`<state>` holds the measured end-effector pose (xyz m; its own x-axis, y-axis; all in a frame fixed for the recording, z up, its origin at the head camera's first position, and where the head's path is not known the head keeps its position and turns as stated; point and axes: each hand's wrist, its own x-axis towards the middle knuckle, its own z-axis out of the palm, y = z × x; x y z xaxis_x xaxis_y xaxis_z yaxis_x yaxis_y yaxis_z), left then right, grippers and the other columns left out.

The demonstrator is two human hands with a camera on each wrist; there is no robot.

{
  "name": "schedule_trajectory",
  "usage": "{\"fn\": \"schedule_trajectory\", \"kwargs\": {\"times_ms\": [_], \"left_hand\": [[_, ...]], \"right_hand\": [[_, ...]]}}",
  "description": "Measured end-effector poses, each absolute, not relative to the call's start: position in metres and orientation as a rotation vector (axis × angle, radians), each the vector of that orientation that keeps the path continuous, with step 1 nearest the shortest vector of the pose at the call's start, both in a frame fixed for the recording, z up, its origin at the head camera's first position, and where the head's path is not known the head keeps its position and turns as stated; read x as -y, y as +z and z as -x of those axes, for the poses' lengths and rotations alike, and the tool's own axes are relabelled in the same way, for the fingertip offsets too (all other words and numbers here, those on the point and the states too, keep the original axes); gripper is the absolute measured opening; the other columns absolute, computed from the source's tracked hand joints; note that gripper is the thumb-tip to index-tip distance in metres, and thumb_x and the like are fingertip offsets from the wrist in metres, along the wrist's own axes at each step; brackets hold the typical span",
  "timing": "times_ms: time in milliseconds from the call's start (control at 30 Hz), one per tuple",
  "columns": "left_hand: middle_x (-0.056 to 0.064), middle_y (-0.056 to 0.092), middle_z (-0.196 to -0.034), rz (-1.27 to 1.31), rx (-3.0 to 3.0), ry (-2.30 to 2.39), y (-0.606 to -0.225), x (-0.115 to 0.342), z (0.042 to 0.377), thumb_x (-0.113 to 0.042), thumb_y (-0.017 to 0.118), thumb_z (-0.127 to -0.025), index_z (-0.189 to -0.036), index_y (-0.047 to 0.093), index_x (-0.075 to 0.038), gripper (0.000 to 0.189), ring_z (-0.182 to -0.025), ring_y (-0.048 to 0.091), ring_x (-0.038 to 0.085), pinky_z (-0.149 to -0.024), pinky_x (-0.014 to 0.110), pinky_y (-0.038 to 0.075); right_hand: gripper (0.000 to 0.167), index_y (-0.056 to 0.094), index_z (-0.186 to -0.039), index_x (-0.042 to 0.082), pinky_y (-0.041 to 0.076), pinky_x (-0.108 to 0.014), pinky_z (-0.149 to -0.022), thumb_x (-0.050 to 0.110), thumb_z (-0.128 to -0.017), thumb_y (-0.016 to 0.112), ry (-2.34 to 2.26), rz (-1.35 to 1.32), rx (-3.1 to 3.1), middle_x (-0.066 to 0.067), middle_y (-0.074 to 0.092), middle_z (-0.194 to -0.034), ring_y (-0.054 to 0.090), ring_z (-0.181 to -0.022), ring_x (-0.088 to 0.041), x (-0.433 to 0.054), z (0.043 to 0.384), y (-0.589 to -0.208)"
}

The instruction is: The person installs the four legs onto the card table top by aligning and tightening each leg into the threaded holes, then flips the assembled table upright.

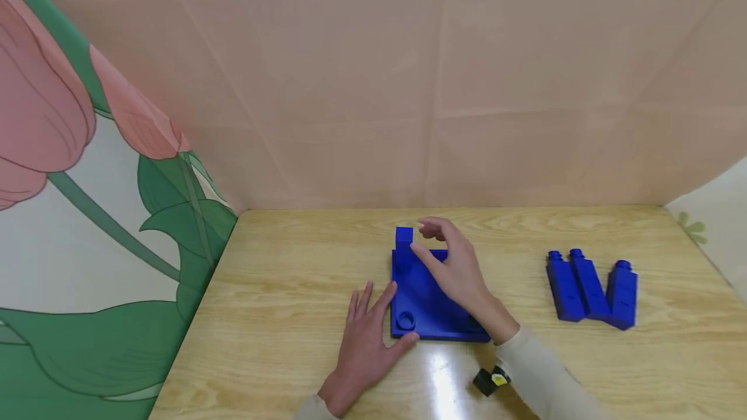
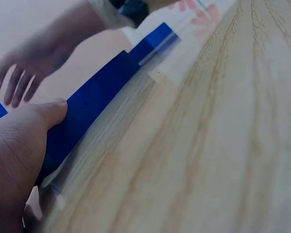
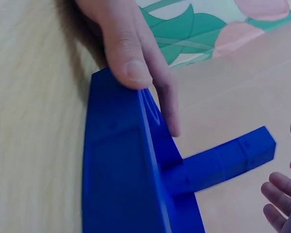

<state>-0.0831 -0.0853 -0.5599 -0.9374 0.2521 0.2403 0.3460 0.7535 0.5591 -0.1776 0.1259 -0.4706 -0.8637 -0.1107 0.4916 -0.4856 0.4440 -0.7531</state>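
A square blue plastic base (image 1: 428,306) with a raised rim and round sockets lies on the table. Its far-left corner carries an upright blue square post (image 1: 404,238); in the right wrist view this post (image 3: 218,162) stands out from the base. My left hand (image 1: 364,350) steadies the near-left corner, its straight fingers against the left side and thumb at the front rim. Just right of the post, my right hand (image 1: 458,268) hovers above the base with loosely bent fingers. A gap separates that hand from the post in the right wrist view.
Three more blue posts (image 1: 591,290) with round knobbed ends lie on the wooden table (image 1: 280,297) to the right. A dark wrist device (image 1: 490,380) shows at the right sleeve. A pinkish cloth backdrop (image 1: 350,83) rises behind the table, with a flower print at left.
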Motion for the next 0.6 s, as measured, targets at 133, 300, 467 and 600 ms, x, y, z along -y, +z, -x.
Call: {"fn": "schedule_trajectory", "kwargs": {"times_ms": [133, 300, 467, 600], "left_hand": [[-0.001, 0.049, -0.172, 0.477, 2.807, -0.934, -0.560, 0.084, 0.083, -0.075, 0.064, -0.100, -0.174, 0.039, -0.024, 0.094, -0.167, 0.029, 0.040, -0.137, 0.064, 0.014], [-0.002, 0.046, -0.174, 0.460, 2.850, -0.949, -0.557, 0.083, 0.081, -0.075, 0.064, -0.100, -0.176, 0.036, -0.026, 0.095, -0.169, 0.024, 0.038, -0.137, 0.064, 0.011], [-0.003, 0.042, -0.176, 0.437, 2.887, -0.969, -0.555, 0.084, 0.081, -0.076, 0.064, -0.099, -0.177, 0.031, -0.028, 0.097, -0.170, 0.019, 0.036, -0.138, 0.062, 0.007], [-0.002, 0.043, -0.175, 0.436, 2.882, -0.966, -0.556, 0.084, 0.080, -0.076, 0.064, -0.099, -0.177, 0.031, -0.028, 0.097, -0.170, 0.020, 0.036, -0.138, 0.063, 0.008]], "right_hand": [[0.044, 0.067, -0.140, 0.000, 0.054, -0.034, -0.103, 0.004, -0.098, 0.082, 1.333, -0.496, 2.286, -0.013, 0.077, -0.119, 0.072, -0.112, -0.032, -0.148, 0.161, -0.469], [0.046, 0.068, -0.139, 0.000, 0.043, -0.012, -0.104, -0.004, -0.095, 0.081, 1.266, -0.452, 2.254, -0.014, 0.077, -0.116, 0.068, -0.112, -0.021, -0.179, 0.138, -0.470], [0.053, 0.070, -0.139, -0.001, 0.041, -0.010, -0.105, -0.011, -0.088, 0.082, 1.199, -0.415, 2.206, -0.016, 0.077, -0.115, 0.061, -0.115, 0.001, -0.212, 0.115, -0.474], [0.056, 0.071, -0.138, -0.002, 0.041, -0.008, -0.105, -0.014, -0.085, 0.083, 1.141, -0.344, 2.205, -0.005, 0.077, -0.115, 0.059, -0.116, 0.010, -0.237, 0.099, -0.477]]}}
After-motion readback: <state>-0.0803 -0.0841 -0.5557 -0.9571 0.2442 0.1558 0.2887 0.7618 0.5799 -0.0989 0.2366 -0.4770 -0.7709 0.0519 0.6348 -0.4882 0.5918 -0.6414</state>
